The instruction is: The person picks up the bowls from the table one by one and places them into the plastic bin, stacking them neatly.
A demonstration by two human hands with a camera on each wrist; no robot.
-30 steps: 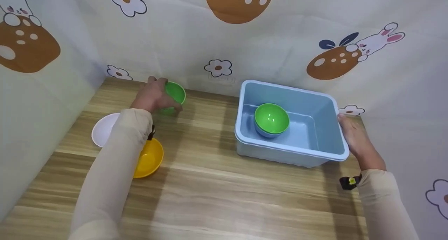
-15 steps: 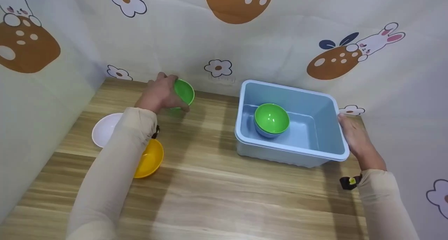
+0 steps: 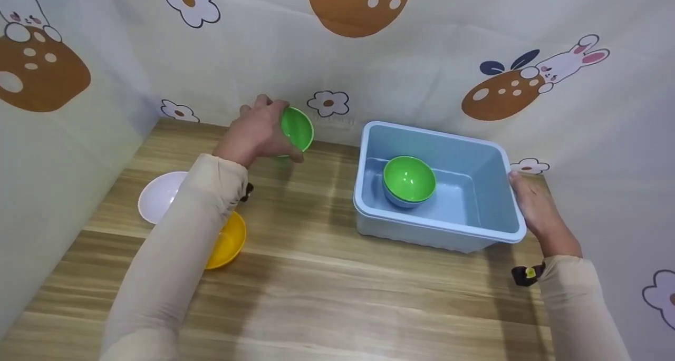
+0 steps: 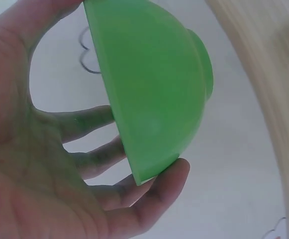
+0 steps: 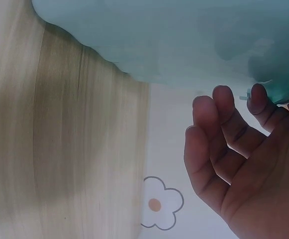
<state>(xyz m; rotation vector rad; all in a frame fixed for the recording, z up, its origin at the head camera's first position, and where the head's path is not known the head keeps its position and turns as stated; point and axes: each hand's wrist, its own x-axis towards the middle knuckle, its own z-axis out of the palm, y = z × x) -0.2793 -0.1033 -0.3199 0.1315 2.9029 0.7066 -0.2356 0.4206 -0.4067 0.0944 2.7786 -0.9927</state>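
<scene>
My left hand (image 3: 258, 132) grips a small green bowl (image 3: 296, 129) by its rim, lifted off the wooden table and tilted on its side near the back wall. In the left wrist view the green bowl (image 4: 151, 89) fills the frame, with the fingers (image 4: 154, 199) curled round its edge. My right hand (image 3: 532, 205) rests against the right side of the light blue bin (image 3: 495, 229), fingers relaxed. In the right wrist view the fingers (image 5: 224, 129) touch under the bin's (image 5: 174, 40) rim. Inside the bin a green bowl (image 3: 410, 178) sits stacked in a blue bowl (image 3: 396, 200).
A white bowl (image 3: 158, 195) and a yellow bowl (image 3: 229, 240) stand at the left of the wooden table (image 3: 327, 282), partly under my left forearm. Cloth walls printed with flowers and rabbits close in the back and both sides.
My left hand has lifted the green bowl off the table and carried it to the right, toward the bin, tilting it. The right hand and the bin have stayed in place.
</scene>
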